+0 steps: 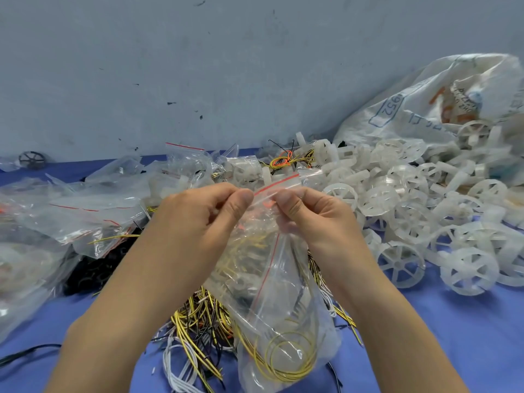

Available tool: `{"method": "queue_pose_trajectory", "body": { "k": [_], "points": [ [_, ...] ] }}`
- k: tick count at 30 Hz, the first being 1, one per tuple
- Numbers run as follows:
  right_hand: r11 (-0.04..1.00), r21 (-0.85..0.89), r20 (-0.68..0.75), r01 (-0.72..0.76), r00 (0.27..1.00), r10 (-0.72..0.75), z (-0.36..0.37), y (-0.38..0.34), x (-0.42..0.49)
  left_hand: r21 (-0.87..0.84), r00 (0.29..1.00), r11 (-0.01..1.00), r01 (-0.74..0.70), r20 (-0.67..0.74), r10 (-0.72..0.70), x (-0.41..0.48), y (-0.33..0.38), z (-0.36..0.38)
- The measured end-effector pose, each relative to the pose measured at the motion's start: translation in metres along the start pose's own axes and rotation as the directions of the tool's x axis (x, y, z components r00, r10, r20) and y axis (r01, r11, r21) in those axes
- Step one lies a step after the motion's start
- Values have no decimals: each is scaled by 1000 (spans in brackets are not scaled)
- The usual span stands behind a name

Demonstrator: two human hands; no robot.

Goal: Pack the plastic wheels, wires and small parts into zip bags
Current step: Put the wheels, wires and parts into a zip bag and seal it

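Observation:
A clear zip bag [279,313] with a red-lined top hangs in front of me, holding coiled yellow wire and small parts. My left hand [198,217] pinches the bag's top strip from the left. My right hand [314,217] pinches the same strip from the right, thumbs close together. Below the bag lies a tangle of yellow, black and white wires [195,336]. A big heap of white plastic wheels [425,211] spreads out to the right.
Filled and empty zip bags [79,217] pile up on the left of the blue table [453,336]. A large white woven sack [442,100] leans against the grey wall at back right. A dark wheel [32,160] sits at far left.

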State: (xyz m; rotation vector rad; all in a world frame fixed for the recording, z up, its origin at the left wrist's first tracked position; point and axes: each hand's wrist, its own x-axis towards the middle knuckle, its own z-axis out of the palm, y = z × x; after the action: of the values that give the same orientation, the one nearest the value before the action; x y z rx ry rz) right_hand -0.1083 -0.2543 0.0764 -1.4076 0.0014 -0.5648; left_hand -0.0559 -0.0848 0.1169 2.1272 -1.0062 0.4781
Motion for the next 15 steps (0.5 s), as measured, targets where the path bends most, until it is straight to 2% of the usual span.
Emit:
{"method": "queue_pose_trajectory", "body": {
  "k": [9,11,13,15],
  "points": [
    [1000,-19,39,24,999,-24,-1,-1,1,-8,999,1000,13,46,-13,12,6,3],
    [998,-36,61,42,997,-40,-1,-1,0,-36,986,999,34,161,-28,18,7,1],
    [997,-57,62,57,997,-54,-2,-2,-1,-45,946,998,38,325,-22,30,8,1],
    [998,-26,34,55,998,-54,-4,-3,-1,-22,908,999,26,418,-15,42,10,3]
  ]
}}
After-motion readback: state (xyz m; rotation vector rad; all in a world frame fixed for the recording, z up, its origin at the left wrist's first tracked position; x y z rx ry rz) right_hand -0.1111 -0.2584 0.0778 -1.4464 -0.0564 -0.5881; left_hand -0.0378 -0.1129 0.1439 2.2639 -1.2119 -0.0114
